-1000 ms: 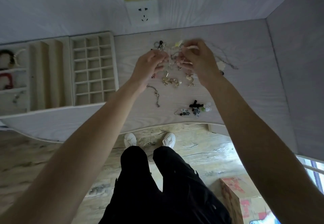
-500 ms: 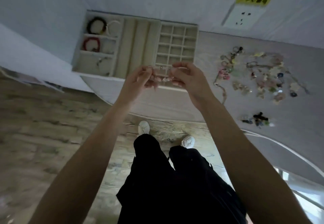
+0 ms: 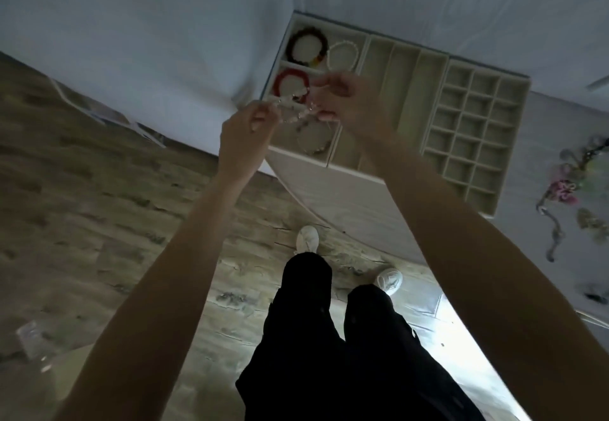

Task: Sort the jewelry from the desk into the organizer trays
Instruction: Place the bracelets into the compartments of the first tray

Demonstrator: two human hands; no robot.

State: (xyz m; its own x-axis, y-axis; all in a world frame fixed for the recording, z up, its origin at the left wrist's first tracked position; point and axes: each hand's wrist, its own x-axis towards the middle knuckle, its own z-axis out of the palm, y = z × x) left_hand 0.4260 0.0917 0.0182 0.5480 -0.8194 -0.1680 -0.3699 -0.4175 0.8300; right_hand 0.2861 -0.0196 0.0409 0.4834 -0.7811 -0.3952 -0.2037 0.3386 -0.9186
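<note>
Nearest, black trousers (image 3: 329,354) and two white shoes (image 3: 308,239) on a wood-plank floor (image 3: 82,206). Two bare forearms reaching up and away, meeting over the left end of the organizer (image 3: 412,97). Left hand (image 3: 245,133) curled, thumb and fingertips pinching one end of a pale beaded bracelet (image 3: 298,109); right hand (image 3: 349,101) curled likewise, pinching the other end. Both grips closed tight on the bracelet, strand stretched between them and held in the air, above the left tray's middle and near compartments, not resting in any of them. Beneath the hands, in the near compartment, a faint pale bead loop (image 3: 313,140), blurred. In the middle compartment, a red bracelet (image 3: 290,86), partly hidden by the held strand. In the far compartment, a dark bracelet (image 3: 306,48) with a white bracelet (image 3: 343,54) just beside it on the right. Right of that tray, three long slots (image 3: 405,91), then a grid tray (image 3: 474,137) of small square cells. All trays set side by side, touching, on the pale tabletop (image 3: 346,199) with its curved near edge. Far right on the tabletop, well apart from the hands, a blurred scatter of loose jewelry (image 3: 570,190), including a pink piece and a dangling chain. Beyond, a pale wall (image 3: 148,25).
</note>
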